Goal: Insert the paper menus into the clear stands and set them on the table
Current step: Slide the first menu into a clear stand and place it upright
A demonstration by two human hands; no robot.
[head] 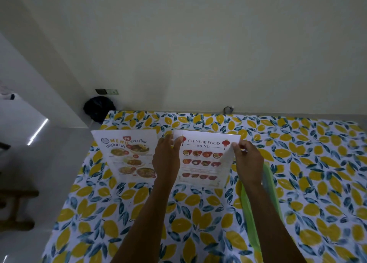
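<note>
A paper menu headed "Chinese Food Menu" (204, 157) is held over the lemon-print tablecloth (307, 173). My left hand (165, 159) pinches its upper left corner. My right hand (248, 159) pinches its upper right edge, which curls up there. The sheet seems to sit in a clear stand, but the stand's edges are hard to make out. A second menu with Thai text and food pictures (129, 155) stands or lies to the left, close to my left hand.
A green transparent folder (258, 213) lies under my right forearm. The table's left edge drops to a pale floor. A black bag (98, 108) sits by the wall behind the table's far left corner. A wooden bench (15, 203) stands at far left.
</note>
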